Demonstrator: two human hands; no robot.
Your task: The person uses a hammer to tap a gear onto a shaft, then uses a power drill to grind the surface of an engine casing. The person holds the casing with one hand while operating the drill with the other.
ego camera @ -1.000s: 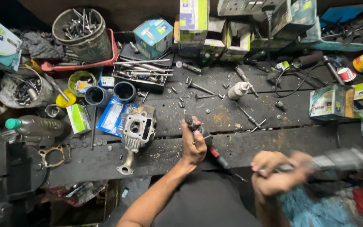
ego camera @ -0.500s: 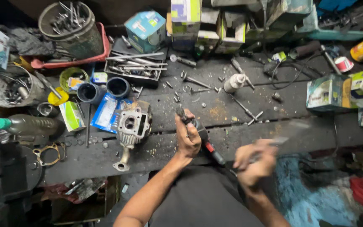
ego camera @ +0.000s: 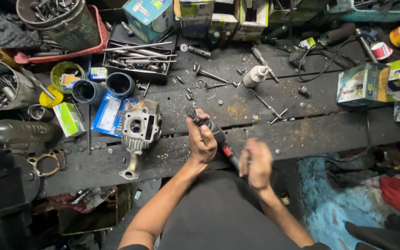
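My left hand (ego camera: 203, 141) grips the front of a dark hand-held power tool (ego camera: 216, 134) with a red mark on its body, its nose pointing toward the back of the dark wooden workbench (ego camera: 302, 132). My right hand (ego camera: 255, 162) is at the tool's rear end, fingers curled near it; whether it grips the tool is unclear. A grey finned engine cylinder head (ego camera: 140, 127) lies on the bench just left of my left hand, resting partly on a blue packet (ego camera: 106, 113).
Bolts, valves and a white bottle (ego camera: 255, 75) lie scattered behind the hands. A black tray of rods (ego camera: 137, 60), two black cups (ego camera: 119, 83), a green-capped bottle (ego camera: 17, 132) and buckets of parts sit left. Cardboard boxes (ego camera: 362, 83) stand right and along the back.
My right hand has swung in from the right, where it moved blurred, to the rear of the tool. The left hand has kept its hold on the tool.
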